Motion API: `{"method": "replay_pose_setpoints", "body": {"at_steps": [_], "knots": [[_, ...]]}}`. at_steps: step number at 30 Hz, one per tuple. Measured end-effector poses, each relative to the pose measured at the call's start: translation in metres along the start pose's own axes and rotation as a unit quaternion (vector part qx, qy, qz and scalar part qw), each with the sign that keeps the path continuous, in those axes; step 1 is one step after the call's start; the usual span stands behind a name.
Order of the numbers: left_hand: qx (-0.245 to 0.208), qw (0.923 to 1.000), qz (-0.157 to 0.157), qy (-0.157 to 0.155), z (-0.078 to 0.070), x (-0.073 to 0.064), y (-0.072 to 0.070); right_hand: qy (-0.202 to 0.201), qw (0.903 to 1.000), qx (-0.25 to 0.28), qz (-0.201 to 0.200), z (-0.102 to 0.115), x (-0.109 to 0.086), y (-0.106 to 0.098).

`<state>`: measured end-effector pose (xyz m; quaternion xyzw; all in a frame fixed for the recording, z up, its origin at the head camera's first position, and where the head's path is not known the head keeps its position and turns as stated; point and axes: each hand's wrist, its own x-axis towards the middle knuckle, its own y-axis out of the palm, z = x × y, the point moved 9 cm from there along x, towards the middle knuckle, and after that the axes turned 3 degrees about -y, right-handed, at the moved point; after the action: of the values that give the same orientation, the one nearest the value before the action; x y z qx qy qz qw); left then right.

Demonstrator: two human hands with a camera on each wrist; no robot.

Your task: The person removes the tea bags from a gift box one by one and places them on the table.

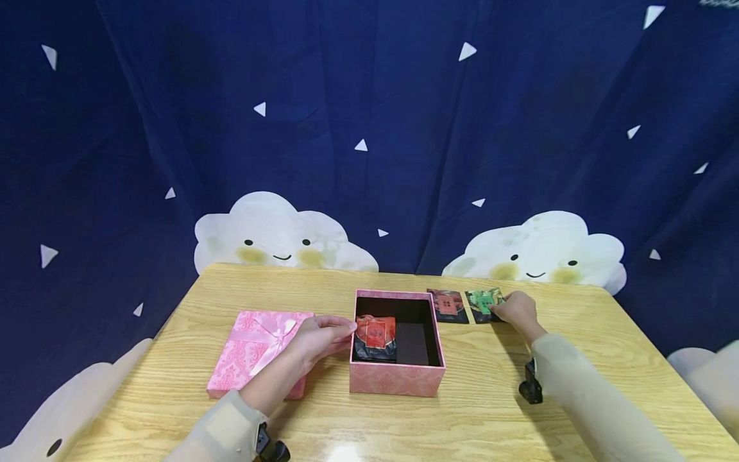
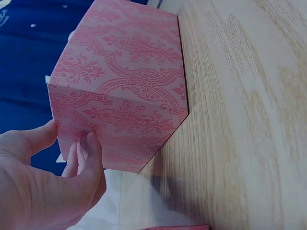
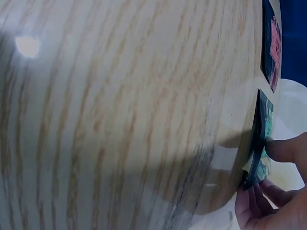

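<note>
A pink patterned box (image 1: 398, 380) stands without its lid on the table. My left hand (image 1: 323, 337) holds its left wall, the thumb at the rim and the fingertips against the outside (image 2: 72, 177). Inside the box, on the left, a red and black packet (image 1: 375, 337) leans at a tilt. To the right of the box, my right hand (image 1: 519, 311) pinches the near right corner of a green and black packet (image 1: 482, 300). In the right wrist view, the thumb lies on the face of this green packet (image 3: 263, 120) and the fingers are at its edge.
A pink lid (image 1: 254, 340) with a ribbon bow lies left of the box, partly behind the left forearm. Another red and black packet (image 1: 449, 306) lies flat between the box and the green packet. The wooden table (image 1: 485, 410) ends at a dark blue curtain (image 1: 404, 192) with clouds.
</note>
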<state>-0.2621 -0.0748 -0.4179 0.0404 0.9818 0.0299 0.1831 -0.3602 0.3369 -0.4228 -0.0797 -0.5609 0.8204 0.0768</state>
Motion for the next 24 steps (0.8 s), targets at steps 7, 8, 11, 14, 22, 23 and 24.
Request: {"method": "replay_pose_setpoints", "body": {"at_steps": [7,8,11,14,22,23,24], "knots": [[-0.006,1.0000,0.000,0.001,0.000,-0.001,0.000,-0.014,0.9998,-0.007,-0.007,0.003,-0.004,-0.004],[-0.005,1.0000,0.000,0.001,0.000,-0.001,0.000,-0.012,0.9999,-0.005,-0.008,0.002,-0.004,-0.004],[0.001,1.0000,-0.001,0.001,0.000,-0.001,0.000,-0.010,0.9999,-0.003,-0.010,0.003,-0.004,-0.005],[0.001,1.0000,-0.002,0.000,0.000,0.000,0.000,0.000,1.0000,0.005,-0.001,0.002,-0.004,-0.004],[-0.002,1.0000,-0.007,0.001,0.000,-0.001,-0.001,-0.026,0.9992,0.029,-0.012,0.014,-0.006,-0.011],[-0.001,1.0000,-0.007,0.002,0.000,-0.002,0.000,-0.030,0.9989,0.033,-0.012,0.016,-0.005,-0.012],[-0.001,1.0000,-0.007,0.001,0.000,-0.002,0.000,-0.032,0.9988,0.037,-0.011,0.017,-0.006,-0.012]]}}
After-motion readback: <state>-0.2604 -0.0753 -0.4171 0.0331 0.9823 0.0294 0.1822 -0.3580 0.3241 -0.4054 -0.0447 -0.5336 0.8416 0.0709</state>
